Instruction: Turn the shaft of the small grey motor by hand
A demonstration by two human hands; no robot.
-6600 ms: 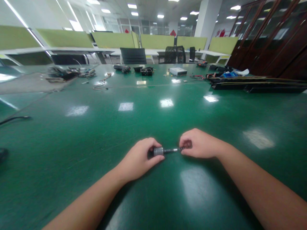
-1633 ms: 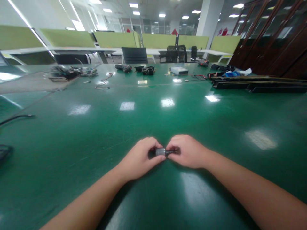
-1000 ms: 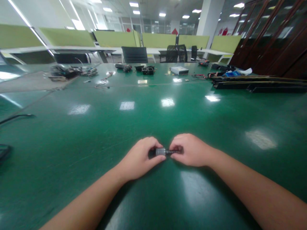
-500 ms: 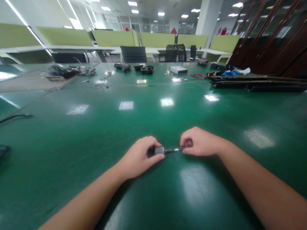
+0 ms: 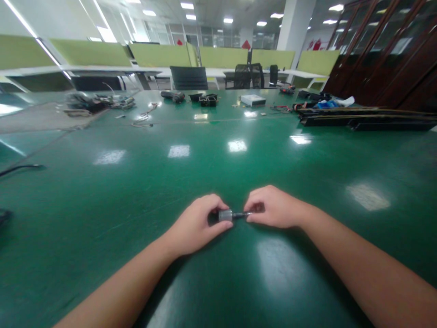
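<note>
Low in the middle of the head view, my left hand (image 5: 200,223) grips a short grey cylinder (image 5: 225,215) between thumb and fingers. From its right end a thin metal shaft (image 5: 240,214) points to the right, lying nearly level just over the green table (image 5: 205,282). My right hand (image 5: 269,206) is closed in a pinch at the shaft's far end, thumb and fingertips touching it. Its fingers hide the tip, and I cannot make out whether a small piece is between them. The cylinder and shaft look like one screwdriver-like tool, too blurred to name surely.
Across the far side lie a white box (image 5: 252,99), black parts (image 5: 207,99) and a thin cable (image 5: 142,119). Long black strips (image 5: 365,119) are stacked at the right. A black cable (image 5: 22,168) reaches in from the left edge.
My right hand has moved left along the shaft, closing most of the gap to my left hand, so less of the shaft shows. The left hand still holds the cylinder, nearly unmoved.
</note>
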